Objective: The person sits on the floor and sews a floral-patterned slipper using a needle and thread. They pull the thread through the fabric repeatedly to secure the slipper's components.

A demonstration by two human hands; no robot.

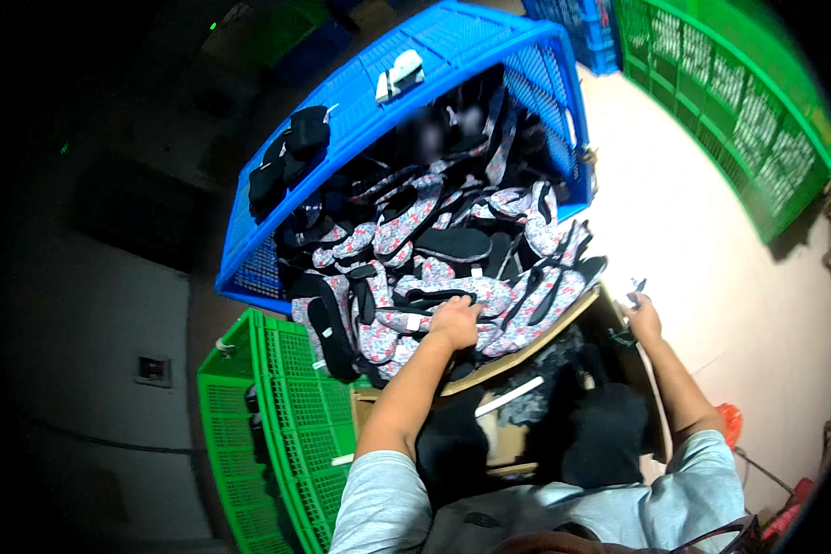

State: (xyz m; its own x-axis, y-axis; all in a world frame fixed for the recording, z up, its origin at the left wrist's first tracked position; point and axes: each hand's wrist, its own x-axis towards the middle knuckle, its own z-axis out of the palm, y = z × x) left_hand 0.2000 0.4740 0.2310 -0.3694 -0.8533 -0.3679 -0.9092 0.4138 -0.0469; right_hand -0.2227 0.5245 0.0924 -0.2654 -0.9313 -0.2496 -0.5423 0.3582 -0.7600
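Note:
A heap of floral slippers [402, 222], white-grey and pink with black linings and soles, spills from the tipped blue crate toward me. My left hand [455, 321] reaches into its near side, fingers curled over the edge of one floral slipper [489, 294]. Small white labels show on some slippers. Out to the right, beside the cardboard box edge, my right hand [644, 319] pinches a small dark pointed tool [635, 294]; its exact kind is too small to tell.
The blue crate [342, 120] lies on its side, with black slippers [295, 143] and a white piece [400, 74] on top. Below the heap is a cardboard box [554, 337]. Green crates stand at left [295, 388] and far right [711, 92]. An orange bag [729, 425] lies right.

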